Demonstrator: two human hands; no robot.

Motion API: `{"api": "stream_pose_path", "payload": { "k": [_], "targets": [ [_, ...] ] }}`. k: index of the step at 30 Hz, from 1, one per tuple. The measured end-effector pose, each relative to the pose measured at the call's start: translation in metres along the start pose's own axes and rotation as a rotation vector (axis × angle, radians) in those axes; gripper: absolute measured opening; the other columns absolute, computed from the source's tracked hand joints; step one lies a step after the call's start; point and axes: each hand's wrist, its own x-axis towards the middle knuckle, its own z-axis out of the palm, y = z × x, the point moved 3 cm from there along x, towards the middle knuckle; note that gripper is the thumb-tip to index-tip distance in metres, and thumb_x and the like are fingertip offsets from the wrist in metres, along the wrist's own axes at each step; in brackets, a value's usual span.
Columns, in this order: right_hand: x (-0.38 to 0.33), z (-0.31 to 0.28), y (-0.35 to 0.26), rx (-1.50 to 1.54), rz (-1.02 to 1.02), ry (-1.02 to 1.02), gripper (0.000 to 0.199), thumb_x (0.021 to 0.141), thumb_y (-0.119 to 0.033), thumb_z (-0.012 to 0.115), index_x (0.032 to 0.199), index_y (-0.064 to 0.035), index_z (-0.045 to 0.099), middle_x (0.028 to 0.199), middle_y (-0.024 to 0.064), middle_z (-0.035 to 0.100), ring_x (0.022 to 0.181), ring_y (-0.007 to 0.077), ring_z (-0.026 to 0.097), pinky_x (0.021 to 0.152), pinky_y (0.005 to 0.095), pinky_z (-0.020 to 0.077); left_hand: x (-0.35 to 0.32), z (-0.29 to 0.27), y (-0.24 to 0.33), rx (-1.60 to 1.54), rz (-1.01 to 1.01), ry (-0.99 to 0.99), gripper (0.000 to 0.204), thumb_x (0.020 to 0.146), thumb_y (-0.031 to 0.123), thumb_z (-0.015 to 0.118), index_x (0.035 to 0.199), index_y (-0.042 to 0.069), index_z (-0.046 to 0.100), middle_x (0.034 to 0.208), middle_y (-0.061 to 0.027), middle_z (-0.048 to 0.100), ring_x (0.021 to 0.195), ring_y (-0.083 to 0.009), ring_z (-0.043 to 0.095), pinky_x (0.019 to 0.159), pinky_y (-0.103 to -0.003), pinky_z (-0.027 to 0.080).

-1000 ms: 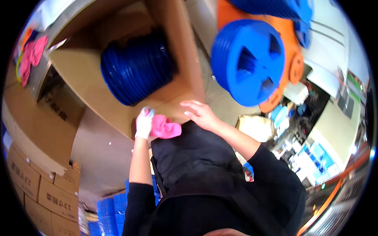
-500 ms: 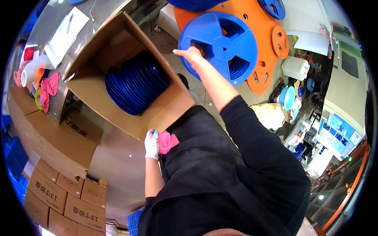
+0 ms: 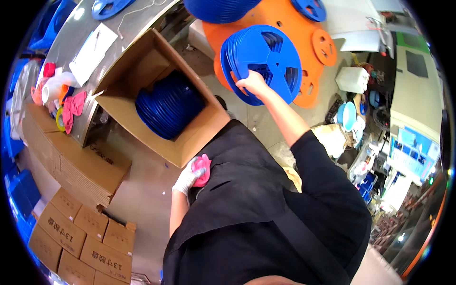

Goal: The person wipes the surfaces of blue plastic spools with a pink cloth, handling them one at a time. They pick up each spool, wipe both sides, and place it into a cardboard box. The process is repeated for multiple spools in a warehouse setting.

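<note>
My bare right hand (image 3: 252, 84) is closed on a stack of blue plastic reel discs (image 3: 288, 59), its fingers hooked into a cut-out near the lower left. The stack is tilted, so the edges of several discs show along its left side. Beneath it is a large orange disc (image 3: 213, 35). In my gloved left hand (image 3: 186, 178) is a bunched pink cloth (image 3: 203, 170), close to my black apron and the near corner of the box. The open cardboard box (image 3: 121, 116) at centre left holds a row of dark blue discs (image 3: 168, 107) standing on edge.
More blue discs (image 3: 221, 10) lie on the orange disc at the top. A metal table (image 3: 137, 21) with papers, tape and a pink rag is at upper left. Flattened cardboard (image 3: 78, 164) and stacked cartons (image 3: 107, 254) stand at lower left. A white jerrycan (image 3: 352, 80) sits at right.
The disc stack has tilted, baring its left edges, and my right hand has shifted down and right along it. My left hand has moved slightly right with the cloth. The view has shifted a little.
</note>
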Motion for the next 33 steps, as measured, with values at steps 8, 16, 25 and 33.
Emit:
{"api": "stream_pose_path", "payload": {
  "k": [8, 16, 25, 33],
  "targets": [
    [-0.228, -0.109, -0.047, 1.166, -0.224, -0.161, 0.028, 0.074, -0.024, 0.061, 0.092, -0.0052, 0.049, 0.064, -0.0012, 0.04, 0.053, 0.0117, 0.038, 0.053, 0.0268, 0.0353, -0.008, -0.041, -0.002, -0.232, 0.078, 0.054, 0.024, 0.089, 0.01, 0.059, 0.112, 0.0, 0.062, 0.102, -0.0054, 0.063, 0.085, -0.0144, 0.06, 0.075, -0.027, 0.05],
    [-0.335, -0.049, -0.036, 1.632, -0.672, -0.547, 0.035, 0.083, -0.031, 0.067, 0.093, -0.007, 0.043, 0.061, -0.004, 0.035, 0.051, 0.0086, 0.033, 0.049, 0.0257, 0.0301, -0.07, -0.084, 0.149, -0.525, 0.776, 0.384, 0.035, 0.087, 0.008, 0.063, 0.12, -0.001, 0.057, 0.111, -0.0054, 0.061, 0.101, -0.0144, 0.058, 0.094, -0.028, 0.044],
    [-0.364, -0.035, -0.047, 1.514, -0.667, -0.659, 0.037, 0.081, -0.036, 0.067, 0.089, -0.0094, 0.043, 0.057, -0.003, 0.034, 0.049, 0.0106, 0.034, 0.048, 0.0268, 0.0313, -0.136, 0.037, 0.284, 0.237, 1.333, 0.343, 0.04, 0.074, 0.002, 0.064, 0.113, 0.007, 0.062, 0.112, -0.0141, 0.062, 0.105, -0.0298, 0.059, 0.095, -0.032, 0.044],
    [-0.371, -0.032, -0.041, 1.425, -0.555, -0.653, 0.04, 0.073, -0.036, 0.07, 0.083, -0.0127, 0.039, 0.055, -0.0016, 0.029, 0.045, 0.0131, 0.029, 0.046, 0.0301, 0.0286, -0.161, 0.117, 0.254, 0.707, 1.589, 0.206, 0.051, 0.063, 0.003, 0.065, 0.113, 0.008, 0.063, 0.121, -0.0177, 0.059, 0.112, -0.0384, 0.055, 0.097, -0.043, 0.044]
  ]
}}
